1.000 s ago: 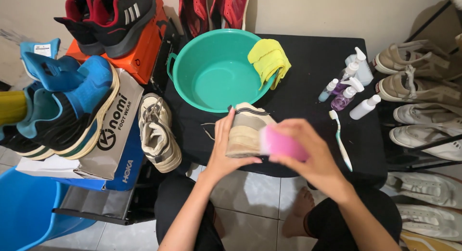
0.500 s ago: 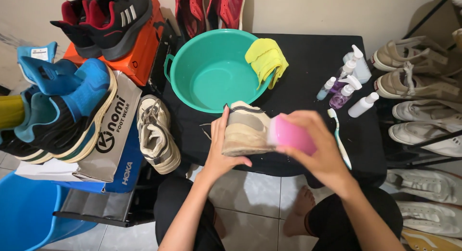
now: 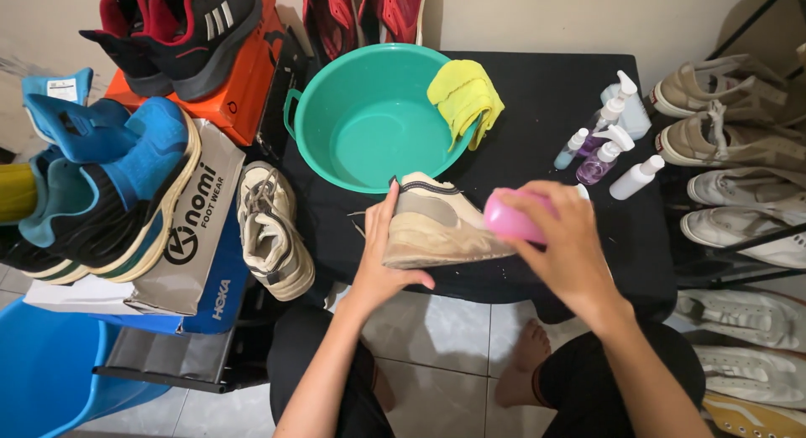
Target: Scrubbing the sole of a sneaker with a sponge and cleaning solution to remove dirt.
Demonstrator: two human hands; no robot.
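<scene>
The left hand (image 3: 382, 266) holds a beige sneaker (image 3: 437, 224) at its heel end, thumb on the near side and fingers wrapped behind, so its grip is closed on the shoe. The sneaker lies on its side, over the front edge of the black desk (image 3: 554, 111), just in front of the teal basin (image 3: 369, 119). The right hand (image 3: 567, 245) is closed around a pink brush (image 3: 510, 218), which it presses against the toe end of the sneaker.

A yellow cloth (image 3: 466, 98) hangs over the right rim of the basin. To the right of it on the desk stands a cluster of small spray and pump bottles (image 3: 609, 140), clear, white and purple.

Left of the desk, a second beige sneaker (image 3: 270, 232) rests beside stacked shoe boxes (image 3: 197, 228) that carry blue running shoes (image 3: 105, 190); black-and-red sneakers (image 3: 180, 31) sit on an orange box (image 3: 243, 81). White and tan shoes (image 3: 739, 161) fill a rack on the right.
</scene>
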